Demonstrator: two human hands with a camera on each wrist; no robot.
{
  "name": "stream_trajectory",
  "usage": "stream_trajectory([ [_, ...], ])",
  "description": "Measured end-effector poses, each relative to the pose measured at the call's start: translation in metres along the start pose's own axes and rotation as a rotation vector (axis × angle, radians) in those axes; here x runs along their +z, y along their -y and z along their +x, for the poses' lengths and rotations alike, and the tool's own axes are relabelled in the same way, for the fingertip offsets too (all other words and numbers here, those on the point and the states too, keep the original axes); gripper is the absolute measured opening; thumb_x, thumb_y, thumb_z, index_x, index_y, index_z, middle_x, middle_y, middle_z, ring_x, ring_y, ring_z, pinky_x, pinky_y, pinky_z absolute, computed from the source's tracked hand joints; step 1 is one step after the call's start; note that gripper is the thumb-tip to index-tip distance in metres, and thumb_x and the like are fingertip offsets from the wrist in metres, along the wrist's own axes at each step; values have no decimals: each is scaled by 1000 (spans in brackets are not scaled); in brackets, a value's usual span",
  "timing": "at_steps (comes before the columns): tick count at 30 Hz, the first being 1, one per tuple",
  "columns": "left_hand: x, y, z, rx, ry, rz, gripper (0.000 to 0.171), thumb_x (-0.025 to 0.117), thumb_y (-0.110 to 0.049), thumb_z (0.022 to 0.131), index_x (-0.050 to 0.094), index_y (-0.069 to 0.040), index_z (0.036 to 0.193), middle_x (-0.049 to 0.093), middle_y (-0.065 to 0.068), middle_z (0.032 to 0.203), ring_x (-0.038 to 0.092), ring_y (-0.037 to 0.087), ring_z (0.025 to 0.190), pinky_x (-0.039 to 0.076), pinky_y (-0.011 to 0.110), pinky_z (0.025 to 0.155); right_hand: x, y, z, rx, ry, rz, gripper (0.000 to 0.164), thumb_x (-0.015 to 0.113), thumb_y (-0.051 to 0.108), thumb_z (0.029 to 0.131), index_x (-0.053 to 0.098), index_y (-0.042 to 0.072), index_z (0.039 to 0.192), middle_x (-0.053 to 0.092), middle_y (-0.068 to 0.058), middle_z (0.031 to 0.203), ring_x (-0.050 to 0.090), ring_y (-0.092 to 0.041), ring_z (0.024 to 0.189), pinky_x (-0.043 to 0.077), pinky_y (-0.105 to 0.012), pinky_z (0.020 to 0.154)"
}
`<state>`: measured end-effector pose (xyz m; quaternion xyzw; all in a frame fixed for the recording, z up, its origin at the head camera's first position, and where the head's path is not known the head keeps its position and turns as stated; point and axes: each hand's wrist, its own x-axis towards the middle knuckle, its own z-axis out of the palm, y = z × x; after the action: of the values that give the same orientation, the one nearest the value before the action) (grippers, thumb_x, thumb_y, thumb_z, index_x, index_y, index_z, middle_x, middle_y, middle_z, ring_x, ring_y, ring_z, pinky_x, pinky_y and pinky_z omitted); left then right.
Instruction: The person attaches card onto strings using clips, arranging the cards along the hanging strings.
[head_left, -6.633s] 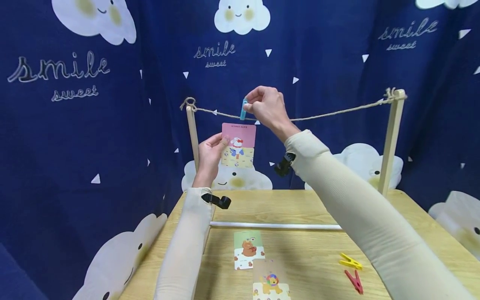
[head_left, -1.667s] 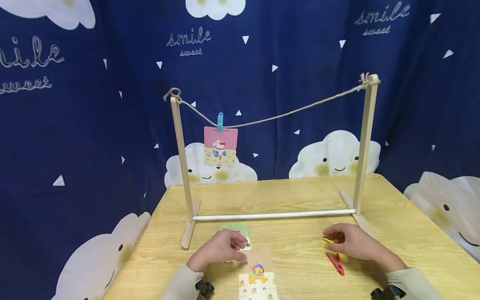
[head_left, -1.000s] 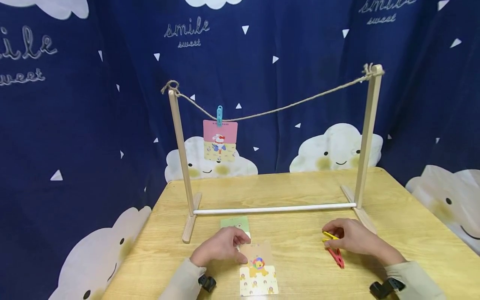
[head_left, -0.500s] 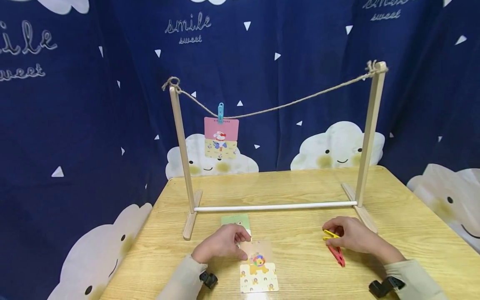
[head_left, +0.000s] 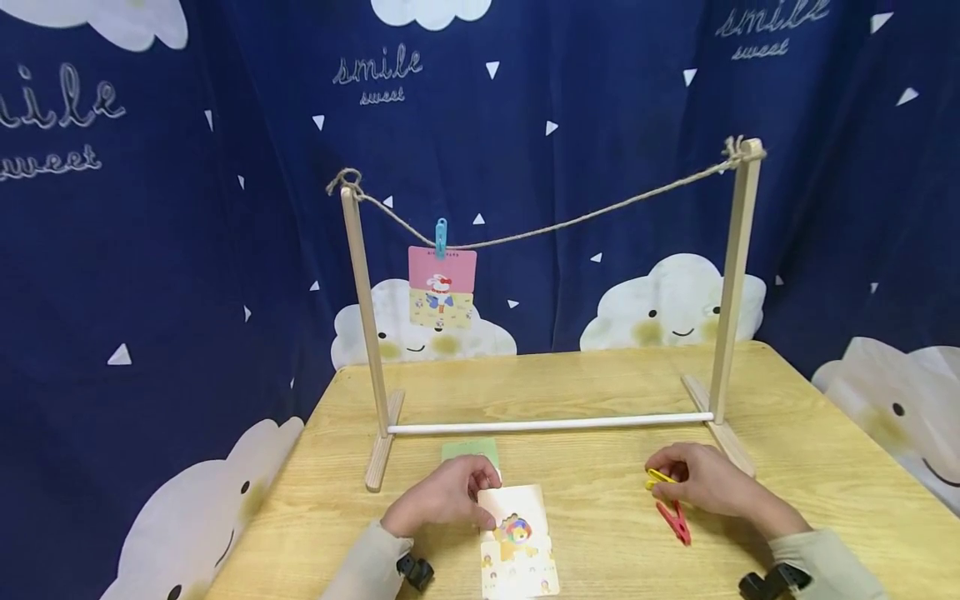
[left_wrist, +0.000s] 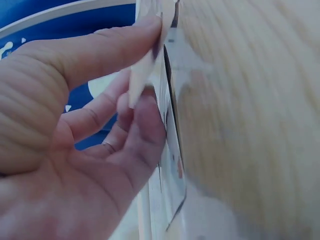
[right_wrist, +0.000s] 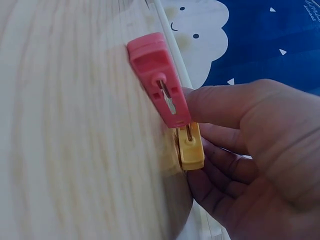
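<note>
My left hand (head_left: pixel 446 496) pinches the upper left edge of a lion card (head_left: pixel 517 554) between thumb and fingers. In the left wrist view the edge of this card (left_wrist: pixel 144 77) stands off the table, with fingers behind it. Partly hidden behind the left hand lies a green-topped card (head_left: pixel 471 448). My right hand (head_left: pixel 705 483) pinches a yellow clothespin (head_left: pixel 658 477) low over the tabletop. A red clothespin (head_left: pixel 675 525) lies beside it, close to the thumb; in the right wrist view the red clothespin (right_wrist: pixel 157 75) overlaps the yellow clothespin (right_wrist: pixel 192 150).
A wooden frame with two posts (head_left: pixel 731 292) and a white crossbar (head_left: pixel 547 424) stands behind the hands. From its sagging rope (head_left: pixel 585 218), a blue clothespin (head_left: pixel 441 237) holds a rabbit card (head_left: pixel 441 287). A dark blue curtain (head_left: pixel 600 108) closes off the back.
Earlier, my left hand held the rabbit card at the rope and my right the blue clothespin; both now hang there. Hands came down. Since half a second ago, the lion card's top has tipped up.
</note>
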<state>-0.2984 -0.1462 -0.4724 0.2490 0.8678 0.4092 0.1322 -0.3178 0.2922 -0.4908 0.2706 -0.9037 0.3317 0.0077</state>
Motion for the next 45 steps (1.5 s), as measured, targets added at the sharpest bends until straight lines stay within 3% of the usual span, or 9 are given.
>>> stream_trajectory([
  [7,0,1,-2,23,12,-100,39,93,-6,74,69,-15,103,57,0,90,55,9,72,49,22,67,4,-1,-2,3,-4,18,27,85,29,87,75,14,107,62,11,84,54,1,74,46,-22,63],
  [13,-3,1,-2,46,38,-226,38,88,-4,80,69,-13,112,55,4,95,53,11,71,47,21,62,2,-1,-2,-2,-12,20,27,85,29,87,75,13,107,62,10,83,53,1,73,46,-22,62],
  [23,-8,-2,-4,7,22,-369,40,83,-5,87,64,-6,122,64,3,84,66,12,74,54,27,68,0,-1,-2,-4,-9,40,24,83,27,90,75,12,107,63,11,84,55,1,73,47,-22,62],
  [29,-7,-2,-2,-6,20,-490,32,79,-4,90,65,0,119,74,10,93,70,15,77,58,31,72,0,-1,-3,1,8,51,25,81,27,91,75,11,109,64,10,85,56,0,74,48,-22,62],
  [39,-14,-10,-1,17,-47,-497,22,78,-10,92,67,1,108,74,10,90,71,20,82,61,46,82,-5,1,-1,10,16,122,25,79,25,94,74,7,111,66,7,85,58,-2,74,49,-23,62],
  [45,-19,-17,-3,-3,-61,-517,23,80,-14,92,63,-3,103,65,0,78,59,10,71,55,33,71,-6,5,-1,32,7,146,26,79,25,93,73,7,111,67,5,87,61,-3,76,51,-23,65],
])
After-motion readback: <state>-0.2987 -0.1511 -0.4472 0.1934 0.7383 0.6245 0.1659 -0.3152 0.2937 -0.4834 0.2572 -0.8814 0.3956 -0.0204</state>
